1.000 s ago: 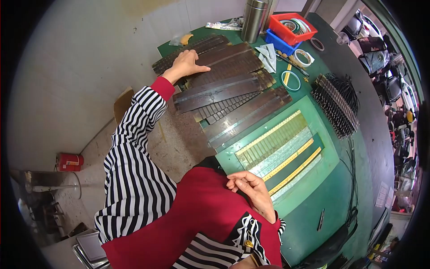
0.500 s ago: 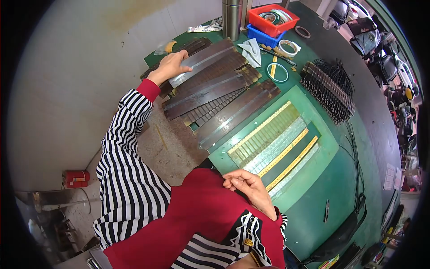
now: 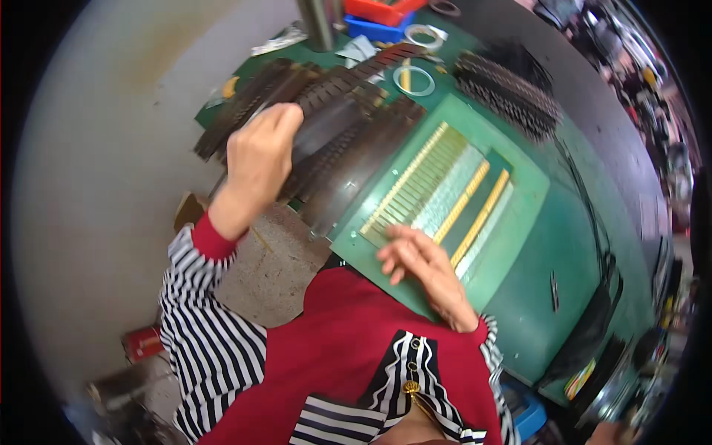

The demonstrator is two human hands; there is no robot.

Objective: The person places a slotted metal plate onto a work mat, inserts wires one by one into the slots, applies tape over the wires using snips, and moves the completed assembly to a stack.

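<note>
My left hand (image 3: 259, 159) is raised at the left, its fingers closed round the near end of a dark slotted strip (image 3: 348, 80), which slants up to the right, above the pile. Several dark metal plates (image 3: 356, 167) lie side by side beneath it, partly blurred. My right hand (image 3: 426, 271) hovers at the near edge of a light green board (image 3: 519, 174), fingers apart and holding nothing. On that board lie a slotted piece with a yellow edge (image 3: 415, 182) and two narrow yellow strips (image 3: 482, 219) beside grey bands.
Behind the plates stand a steel flask (image 3: 317, 26), a blue tray (image 3: 378, 30) under a red one (image 3: 382, 10), and tape rings (image 3: 414, 81). A bundle of dark strips with black wires (image 3: 508, 93) lies right. A black bag (image 3: 586, 337) is at the lower right.
My left hand has come up from the plates and towards me with a slotted strip in its grip. My right hand has moved over the board's edge, its fingers spreading. The view has shifted.
</note>
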